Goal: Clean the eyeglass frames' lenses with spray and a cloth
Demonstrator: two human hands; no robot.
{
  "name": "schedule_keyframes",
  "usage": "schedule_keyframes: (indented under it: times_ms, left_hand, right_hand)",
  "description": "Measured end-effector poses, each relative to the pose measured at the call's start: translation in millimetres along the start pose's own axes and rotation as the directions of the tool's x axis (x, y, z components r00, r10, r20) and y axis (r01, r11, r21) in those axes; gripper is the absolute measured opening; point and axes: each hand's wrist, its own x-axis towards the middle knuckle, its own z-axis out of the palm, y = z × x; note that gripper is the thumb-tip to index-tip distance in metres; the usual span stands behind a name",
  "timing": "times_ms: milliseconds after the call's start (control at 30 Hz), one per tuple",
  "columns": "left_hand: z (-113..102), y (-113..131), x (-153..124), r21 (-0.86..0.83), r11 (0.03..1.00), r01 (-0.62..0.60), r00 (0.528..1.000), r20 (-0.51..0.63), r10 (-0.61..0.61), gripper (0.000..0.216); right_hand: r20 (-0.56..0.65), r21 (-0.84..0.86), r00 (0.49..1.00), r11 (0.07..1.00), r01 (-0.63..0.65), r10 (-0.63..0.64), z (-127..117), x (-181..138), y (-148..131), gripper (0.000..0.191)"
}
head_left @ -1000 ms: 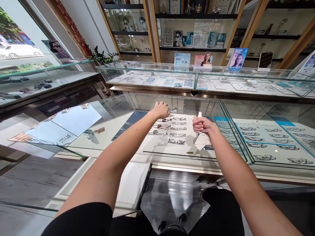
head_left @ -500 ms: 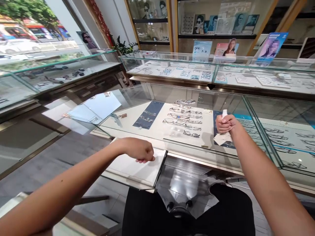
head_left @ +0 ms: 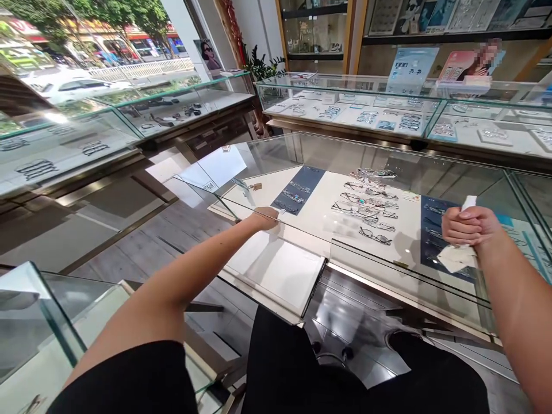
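Observation:
My right hand [head_left: 471,226] is closed around a small white bottle [head_left: 470,201], its top showing above the fist. A pale cream cloth [head_left: 456,259] hangs out below the same fingers. My left hand [head_left: 266,218] is stretched out to the near edge of the glass display case [head_left: 310,247], close to a dark strip [head_left: 317,172] with several eyeglasses on it. A small white bit shows by its fingertips; its fingers are mostly hidden. Below the left hand a white pull-out drawer [head_left: 276,270] sticks out from the case.
Rows of eyeglasses [head_left: 371,201] lie in the case, with a second dark strip [head_left: 431,230] on the right. Another glass case [head_left: 38,322] stands at the lower left. More showcases [head_left: 345,103] line the back and window side. A wheeled chair base [head_left: 332,356] is below my legs.
My left hand has moved from above the drawer forward to the case edge. The view has turned right. The right hand still grips the bottle and cloth.

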Motion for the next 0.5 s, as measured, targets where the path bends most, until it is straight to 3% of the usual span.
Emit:
schedule_keyframes:
  times_ms: [100, 200, 433, 500]
  left_hand:
    - [8.8, -11.9, 29.6, 0.052, 0.998, -0.045, 0.984, -0.172, 0.053, 0.045]
    - [15.9, -23.4, 55.4, 0.095, 0.987, -0.126, 0.955, -0.258, 0.147, 0.047]
    - [29.4, -39.1, 105.5, 0.17, 0.944, -0.282, 0.893, -0.314, 0.323, 0.058]
    - [32.3, -42.3, 117.9, 0.206, 0.933, -0.294, 0.89, -0.296, 0.346, 0.064]
  right_hand:
    - [0.017, 0.007, 1.0, 1.0, 0.006, -0.007, -0.1, 0.2, 1.7, 0.063]
    - [0.052, 0.023, 0.998, 0.999, 0.022, -0.023, -2.8, 0.1, 4.1, 0.061]
    - [0.106, 0.06, 0.994, 0.998, 0.031, -0.037, -19.3, -2.5, 7.6, 0.054]
    - [0.112, -0.048, 0.991, 0.997, -0.063, 0.068, -26.5, -4.5, 3.9, 0.058]
